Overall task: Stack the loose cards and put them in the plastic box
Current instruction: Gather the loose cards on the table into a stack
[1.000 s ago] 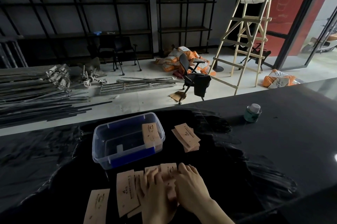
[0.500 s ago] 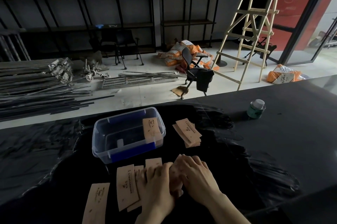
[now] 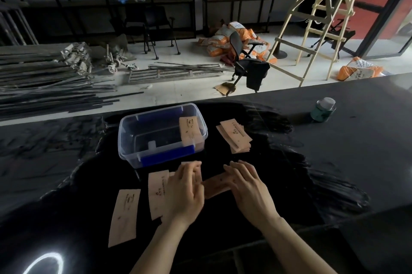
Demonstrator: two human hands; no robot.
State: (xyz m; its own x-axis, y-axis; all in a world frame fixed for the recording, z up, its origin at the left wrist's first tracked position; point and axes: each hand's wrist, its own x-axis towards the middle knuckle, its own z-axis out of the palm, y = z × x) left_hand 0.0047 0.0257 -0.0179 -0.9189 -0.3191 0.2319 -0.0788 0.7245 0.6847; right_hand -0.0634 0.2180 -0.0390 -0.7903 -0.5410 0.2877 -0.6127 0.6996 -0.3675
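**Head view: hands part over the loose cards**

Head view, lower centre of the frame. The two hands, pressed side by side on one clump of cards half a second ago, have drawn apart. The left hand [image 3: 185,191] now lies flat, fingers spread, on the cards at lower centre-left. The right hand [image 3: 247,186] rests palm-down with its fingers on a single card [image 3: 217,185], which lies crosswise in the gap between the hands. Neither hand has closed around anything; both press down only. This suggests that the clump is being split or fanned so that single cards can be squared up, and that gathering is only partly done.

The box [image 3: 161,134] stands just above the hands, at the centre of the frame, lid off, with one card [image 3: 189,132] leaning inside against its right end. A loose stack [image 3: 234,136] lies on the table [image 3: 356,140] just right of the box. One card [image 3: 124,215] lies apart at lower left, and another [image 3: 157,193] pokes out beside the left hand.

How many cards sit beneath the left palm cannot be told, as the hand covers them. Print on the cards is too small to read. Dim light and the dark table blur card edges near the wrists. A bright ring of glare [image 3: 42,263] hides the lower left corner.
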